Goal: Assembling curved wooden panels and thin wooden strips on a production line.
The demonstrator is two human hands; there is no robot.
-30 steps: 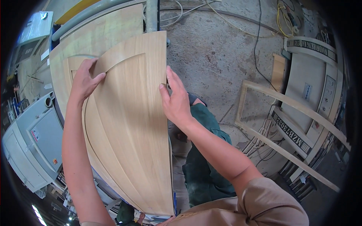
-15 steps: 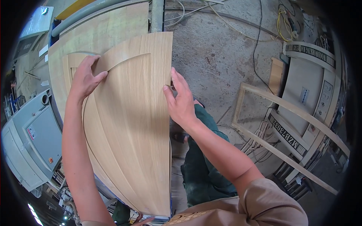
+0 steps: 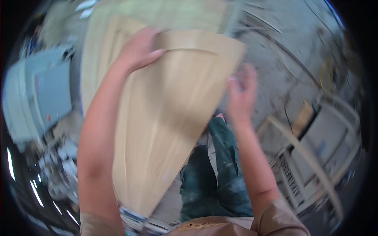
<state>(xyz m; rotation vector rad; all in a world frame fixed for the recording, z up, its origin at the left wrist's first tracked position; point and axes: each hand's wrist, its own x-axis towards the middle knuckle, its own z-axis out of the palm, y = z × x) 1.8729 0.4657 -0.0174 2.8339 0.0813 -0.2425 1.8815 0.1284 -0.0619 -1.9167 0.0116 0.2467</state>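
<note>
A light wood-grain door panel (image 3: 189, 74) with a curved moulding near its top lies over another similar wooden panel (image 3: 114, 43) on a pale green board. My left hand (image 3: 141, 49) is at the upper left edge of the top panel, its thumb on the face and its fingers curled at the edge. Just outside the panel's right edge is my right hand (image 3: 242, 94), blurred, its thumb and fingers apart with nothing between them. The near end of the panel narrows toward my body.
Beneath the panels is the pale green board (image 3: 169, 11). At the left stands a grey-blue machine cabinet (image 3: 39, 94). A wooden frame (image 3: 303, 149) leans by a grey machine (image 3: 327, 137) on the right. A dark cable (image 3: 285, 114) runs over the concrete floor.
The view has turned, so the panel now slants and sits farther right in the picture. My right hand has come off the panel's right edge; my left remains at the upper left edge.
</note>
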